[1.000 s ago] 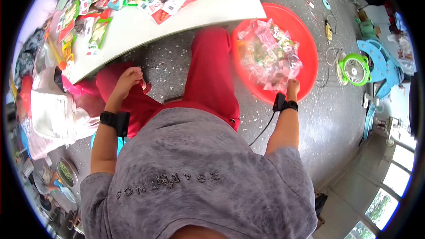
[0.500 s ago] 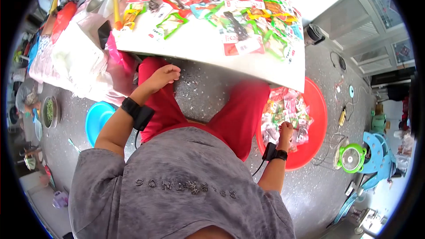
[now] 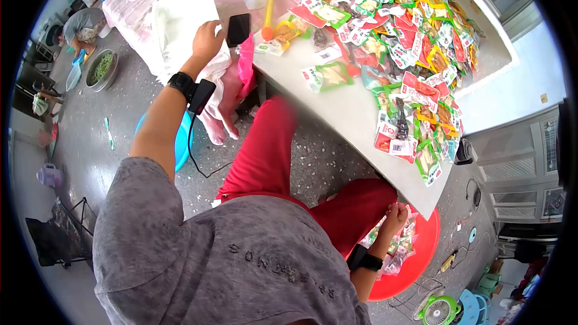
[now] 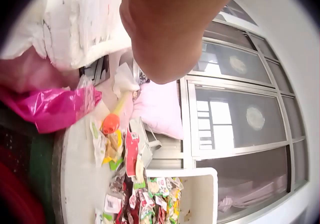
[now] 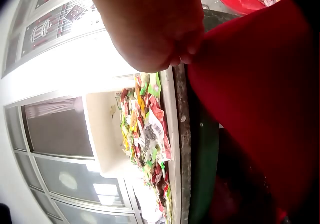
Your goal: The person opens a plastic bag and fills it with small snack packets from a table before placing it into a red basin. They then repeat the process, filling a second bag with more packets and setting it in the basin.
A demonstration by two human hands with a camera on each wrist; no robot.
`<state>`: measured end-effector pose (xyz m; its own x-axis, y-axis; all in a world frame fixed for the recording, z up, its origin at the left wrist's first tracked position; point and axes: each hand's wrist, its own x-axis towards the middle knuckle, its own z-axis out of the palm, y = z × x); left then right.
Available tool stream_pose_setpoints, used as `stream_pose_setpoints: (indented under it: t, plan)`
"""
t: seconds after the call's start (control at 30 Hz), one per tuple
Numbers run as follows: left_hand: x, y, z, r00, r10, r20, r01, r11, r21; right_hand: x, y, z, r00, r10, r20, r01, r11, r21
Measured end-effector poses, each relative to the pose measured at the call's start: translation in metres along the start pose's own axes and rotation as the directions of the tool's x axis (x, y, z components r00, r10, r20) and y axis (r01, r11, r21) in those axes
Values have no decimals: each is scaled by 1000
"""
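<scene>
Upper left: the left hand (image 3: 208, 42), loosely bent, apparently empty, over white material (image 3: 180, 15) beside a black phone (image 3: 239, 30). Lower right: the right hand (image 3: 395, 219), loosely curled, apparently empty, by the trouser knee (image 3: 370, 198).

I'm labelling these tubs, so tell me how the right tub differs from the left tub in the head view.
The right tub is red; the left tub is bright blue. The right tub holds packets; none show in the visible part of the left tub. Both stand on the floor, each partly hidden by an arm.
</scene>
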<state>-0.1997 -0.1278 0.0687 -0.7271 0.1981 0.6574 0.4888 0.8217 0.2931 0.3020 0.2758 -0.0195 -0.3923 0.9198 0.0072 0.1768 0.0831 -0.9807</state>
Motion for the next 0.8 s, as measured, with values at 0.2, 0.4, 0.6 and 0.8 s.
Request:
stream_pose_setpoints:
  t: [0.2, 0.4, 0.6, 0.8]
  plan:
    - [3, -91, -13, 826, -444, 347, 236, 832, 502, 2, 0, 7, 1000, 16, -1, -16, 998, -67]
    - [11, -107, -15, 752, -472, 461, 261, 855, 448, 1, -7, 11, 1000, 17, -1, -17, 994, -106]
    - [20, -101, -23, 881, -385, 276, 318, 912, 259, 8, -6, 7, 999, -37, 38, 42, 992, -123]
    - [-14, 32, -44, 983, -144, 111, 174, 923, -343, -4, -47, 39, 996, 26, 86, -26, 1000, -4]
